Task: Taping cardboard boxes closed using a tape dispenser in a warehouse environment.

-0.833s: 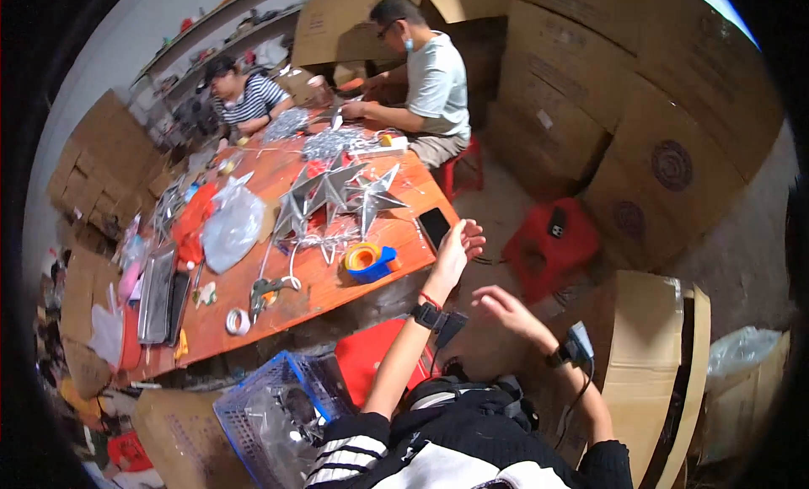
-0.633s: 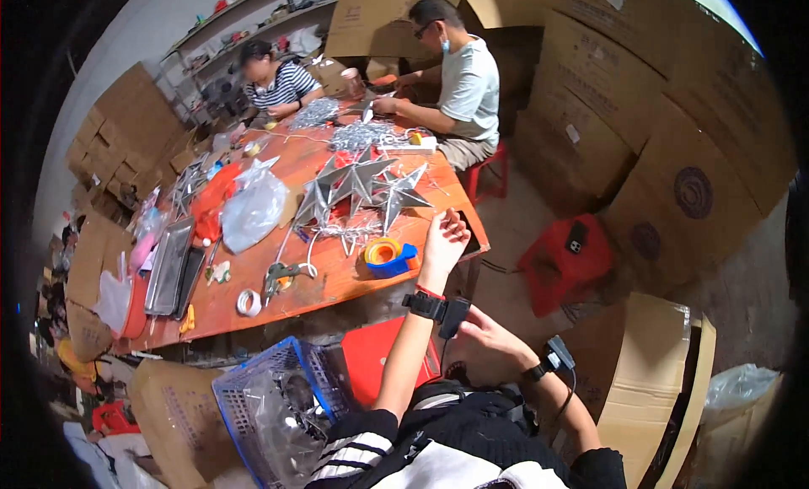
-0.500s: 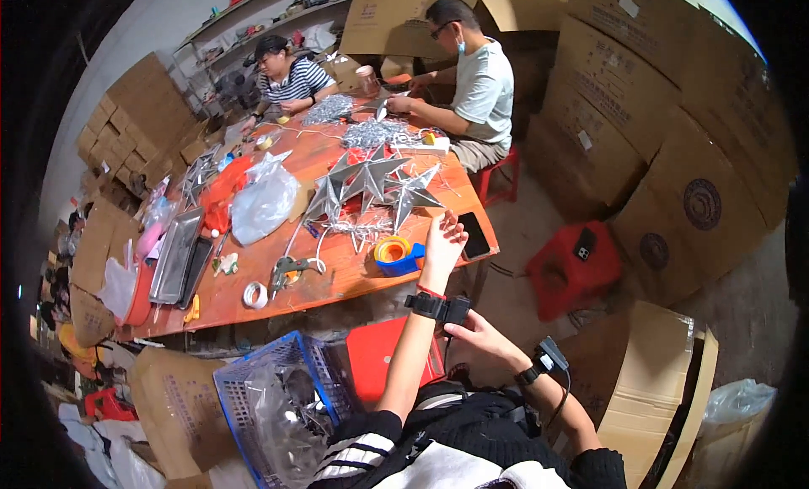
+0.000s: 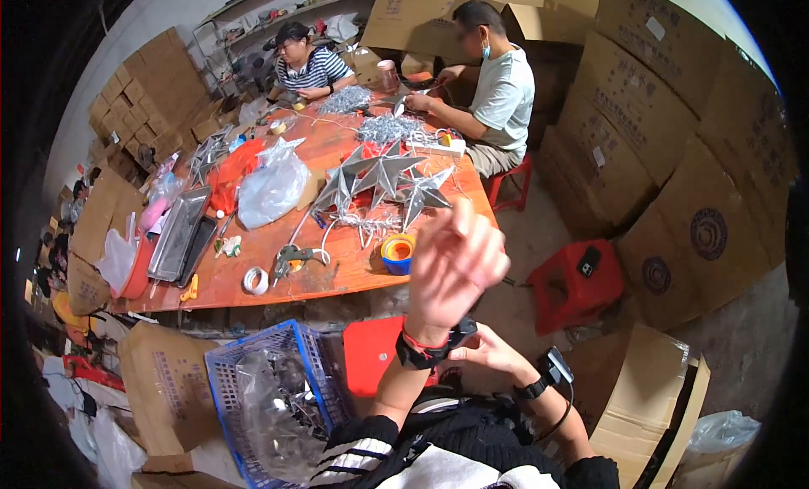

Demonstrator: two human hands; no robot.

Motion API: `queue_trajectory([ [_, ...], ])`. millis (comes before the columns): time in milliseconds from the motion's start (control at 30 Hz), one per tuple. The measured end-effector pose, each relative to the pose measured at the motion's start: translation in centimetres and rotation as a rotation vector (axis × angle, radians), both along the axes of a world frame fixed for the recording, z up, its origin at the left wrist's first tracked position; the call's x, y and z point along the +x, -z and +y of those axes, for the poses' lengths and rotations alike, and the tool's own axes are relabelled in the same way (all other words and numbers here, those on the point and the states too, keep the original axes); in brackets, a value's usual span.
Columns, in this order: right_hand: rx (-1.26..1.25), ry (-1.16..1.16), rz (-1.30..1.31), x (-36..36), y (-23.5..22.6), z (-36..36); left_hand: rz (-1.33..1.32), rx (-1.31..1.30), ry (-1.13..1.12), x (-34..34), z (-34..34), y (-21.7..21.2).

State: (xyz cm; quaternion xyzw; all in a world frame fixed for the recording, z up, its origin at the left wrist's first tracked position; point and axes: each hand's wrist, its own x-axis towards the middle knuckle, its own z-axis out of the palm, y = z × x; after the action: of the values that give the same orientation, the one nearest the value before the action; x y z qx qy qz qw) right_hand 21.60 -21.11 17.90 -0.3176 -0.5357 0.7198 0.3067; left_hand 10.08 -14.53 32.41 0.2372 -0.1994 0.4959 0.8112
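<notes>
Raises the left grip (image 4: 455, 260) closer to the camera since the earlier frame, so covering part of the blue tape holder (image 4: 396, 267) on the desk (image 4: 354, 276). Keeps the blurred fingers (image 4: 486, 255) loosely bent and apart, with nothing visible between them. Places the right grip (image 4: 489, 351) at the black device (image 4: 463, 330) strapped to the left wrist (image 4: 427, 331); cannot tell how far closed, or whether truly holding it. Has, left of the red stool (image 4: 366, 351), a blue basket (image 4: 221, 379) with a clear plastic bag (image 4: 263, 396) and dark, shiny pieces inside. Has at the desk's left end dark trays (image 4: 179, 236), partly overlapping, beside a red tub (image 4: 140, 274) with a whitish bag (image 4: 118, 259), in or behind it, cannot tell which.
</notes>
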Motion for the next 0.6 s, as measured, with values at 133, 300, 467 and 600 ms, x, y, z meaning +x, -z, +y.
queue_trajectory([
  [133, 0.009, 0.01, 0.195, 1.0, 0.6, 1.4, 0.009, 0.144, 0.481, 2.6, -2.4, -2.9],
  [300, -0.13, 0.117, 0.638, 2.9, 2.0, 3.6, 0.075, 0.117, 0.616, 7.3, -1.5, -2.7],
  [467, -0.245, 0.162, 0.887, 2.5, 3.0, 4.2, 0.182, -0.018, 0.482, 11.1, -0.1, -1.5],
  [600, -0.326, 0.143, 0.947, 0.5, 4.0, 3.7, 0.257, -0.051, 0.411, 12.3, -0.6, -0.6],
])
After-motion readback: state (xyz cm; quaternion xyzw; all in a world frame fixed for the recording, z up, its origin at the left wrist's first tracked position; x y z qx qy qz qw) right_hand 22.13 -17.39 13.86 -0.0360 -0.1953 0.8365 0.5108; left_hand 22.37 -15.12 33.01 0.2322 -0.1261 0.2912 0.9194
